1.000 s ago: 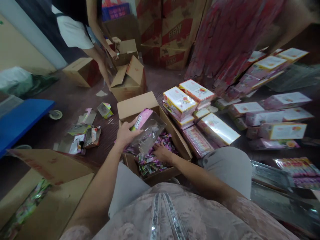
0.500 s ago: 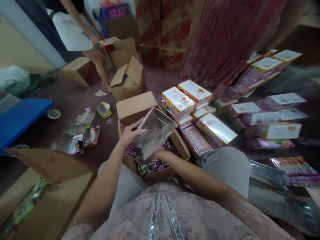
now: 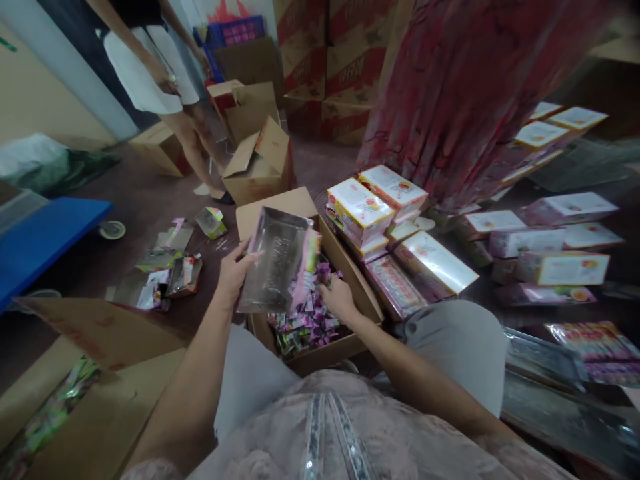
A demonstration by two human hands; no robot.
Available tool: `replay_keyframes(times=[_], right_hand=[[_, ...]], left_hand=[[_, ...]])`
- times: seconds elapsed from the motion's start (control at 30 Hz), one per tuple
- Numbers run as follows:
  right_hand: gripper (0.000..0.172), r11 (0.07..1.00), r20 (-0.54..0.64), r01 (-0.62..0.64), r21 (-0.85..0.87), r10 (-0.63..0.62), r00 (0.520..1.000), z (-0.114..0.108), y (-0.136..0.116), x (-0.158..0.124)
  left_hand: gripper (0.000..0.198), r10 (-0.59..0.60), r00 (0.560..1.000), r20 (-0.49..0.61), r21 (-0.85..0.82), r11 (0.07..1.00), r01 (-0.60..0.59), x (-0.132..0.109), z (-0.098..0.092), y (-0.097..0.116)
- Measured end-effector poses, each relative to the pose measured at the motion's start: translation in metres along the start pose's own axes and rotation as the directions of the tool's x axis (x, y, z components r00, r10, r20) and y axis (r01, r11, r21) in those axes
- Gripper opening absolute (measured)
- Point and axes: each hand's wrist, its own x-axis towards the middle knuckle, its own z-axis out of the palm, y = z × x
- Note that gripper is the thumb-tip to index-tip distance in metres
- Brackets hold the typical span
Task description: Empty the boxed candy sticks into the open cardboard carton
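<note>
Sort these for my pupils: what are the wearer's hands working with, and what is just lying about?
In use:
left hand, gripping a pink-sided box
right hand, at the sachets
carton holding them

Seemingly lying about:
loose packaging on the floor
blue board
white bundle

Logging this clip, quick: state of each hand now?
Left hand: holding the clear plastic tray.
Right hand: at the purple packets; whether gripping any can't be told.

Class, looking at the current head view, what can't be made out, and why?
All in the head view:
Left hand: some fingers, hidden behind the clear tray.
Right hand: whether it grips anything, too blurred.
Open carton: its floor, covered by purple packets.
Standing person in white shorts: head, cut off by the top edge.
Stacked cartons: lettering, blurred.
</note>
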Motion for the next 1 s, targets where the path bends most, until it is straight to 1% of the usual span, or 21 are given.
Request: replay_keyframes(times=[0.03, 0.1, 0.17, 0.2, 0.27, 0.37, 0.47, 0.5, 0.57, 0.6, 0.67, 0.7, 0.73, 0.77, 0.8, 0.83, 0.87, 0.9, 0.93, 0.97, 1.0], right_hand=[[0.018, 0.997, -0.017, -0.033, -0.069, 0.032, 0.999, -0.01, 0.005, 0.0], [0.035, 0.994, -0.015, -0.049, -0.095, 0.048, 0.999, -0.026, 0.011, -0.006], [0.058, 0.991, 0.059, -0.008, 0.136, 0.0, 0.998, -0.035, 0.008, -0.019], [0.065, 0.952, 0.102, 0.007, 0.306, -0.04, 0.994, -0.036, 0.004, -0.026], [0.07, 0.803, 0.1, 0.02, 0.595, -0.099, 0.99, -0.038, -0.005, -0.037], [0.061, 0.691, -0.096, 0.054, 0.72, 0.022, 0.995, -0.057, -0.009, -0.041], [0.051, 0.687, -0.315, 0.116, 0.717, 0.172, 0.933, -0.118, 0.011, -0.053], [0.051, 0.716, -0.403, 0.152, 0.681, 0.194, 0.894, -0.149, 0.022, -0.064], [0.054, 0.831, -0.614, 0.187, 0.525, 0.217, 0.759, -0.22, 0.049, -0.097], [0.057, 0.899, -0.711, 0.152, 0.411, 0.212, 0.67, -0.258, 0.065, -0.12], [0.062, 0.973, -0.867, -0.098, 0.211, 0.233, 0.44, -0.33, 0.102, -0.18], [0.062, 0.946, -0.898, -0.286, 0.153, 0.254, 0.36, -0.36, 0.122, -0.215], [0.061, 0.865, -0.922, -0.483, 0.134, 0.287, 0.259, -0.384, 0.142, -0.252], [0.059, 0.734, -0.937, -0.66, 0.158, 0.323, 0.135, -0.4, 0.162, -0.288], [0.06, 0.598, -0.933, -0.775, 0.207, 0.359, 0.027, -0.409, 0.181, -0.321], [0.067, 0.479, -0.913, -0.828, 0.291, 0.397, -0.092, -0.412, 0.198, -0.347], [0.076, 0.39, -0.888, -0.85, 0.355, 0.426, -0.175, -0.41, 0.213, -0.365], [0.082, 0.336, -0.871, -0.86, 0.383, 0.441, -0.215, -0.403, 0.225, -0.373], [0.084, 0.317, -0.872, -0.875, 0.366, 0.445, -0.204, -0.395, 0.234, -0.368], [0.082, 0.332, -0.889, -0.896, 0.295, 0.439, -0.13, -0.385, 0.24, -0.351], [0.077, 0.366, -0.909, -0.912, 0.186, 0.415, -0.019, -0.375, 0.243, -0.324]], left_hand=[[0.064, 0.012, 0.998, -0.063, -0.005, 1.0, -0.012, 0.001, -0.004, 0.0], [0.063, -0.007, 0.989, -0.146, -0.055, 0.999, -0.001, -0.002, -0.003, -0.002], [0.061, -0.051, 0.987, -0.156, -0.137, 0.99, 0.029, -0.011, 0.012, -0.007], [0.059, -0.077, 0.989, -0.127, -0.182, 0.982, 0.053, -0.018, 0.024, -0.009], [0.061, -0.142, 0.99, -0.022, -0.246, 0.96, 0.132, -0.033, 0.053, -0.014], [0.082, -0.212, 0.958, 0.194, -0.227, 0.94, 0.255, -0.051, 0.096, -0.014], [0.111, -0.229, 0.85, 0.474, -0.097, 0.946, 0.309, -0.057, 0.131, -0.006], [0.116, -0.232, 0.802, 0.55, -0.043, 0.952, 0.304, -0.057, 0.14, -0.004], [0.115, -0.246, 0.734, 0.633, 0.055, 0.96, 0.274, -0.054, 0.155, -0.002], [0.11, -0.264, 0.717, 0.645, 0.099, 0.959, 0.264, -0.052, 0.159, -0.005], [0.096, -0.323, 0.714, 0.621, 0.181, 0.945, 0.271, -0.045, 0.162, -0.02], [0.089, -0.361, 0.718, 0.596, 0.22, 0.933, 0.286, -0.042, 0.161, -0.031], [0.082, -0.397, 0.724, 0.564, 0.252, 0.918, 0.307, -0.038, 0.158, -0.045], [0.075, -0.432, 0.725, 0.536, 0.274, 0.902, 0.334, -0.035, 0.154, -0.058], [0.067, -0.466, 0.717, 0.518, 0.286, 0.885, 0.369, -0.032, 0.149, -0.072], [0.06, -0.503, 0.707, 0.497, 0.295, 0.864, 0.408, -0.031, 0.145, -0.084], [0.055, -0.538, 0.691, 0.484, 0.308, 0.843, 0.441, -0.03, 0.141, -0.094], [0.052, -0.572, 0.673, 0.47, 0.326, 0.821, 0.469, -0.03, 0.138, -0.101], [0.049, -0.602, 0.655, 0.456, 0.35, 0.798, 0.491, -0.031, 0.137, -0.106], [0.048, -0.624, 0.642, 0.446, 0.369, 0.782, 0.503, -0.032, 0.137, -0.108], [0.047, -0.633, 0.636, 0.44, 0.379, 0.774, 0.508, -0.035, 0.139, -0.108]])
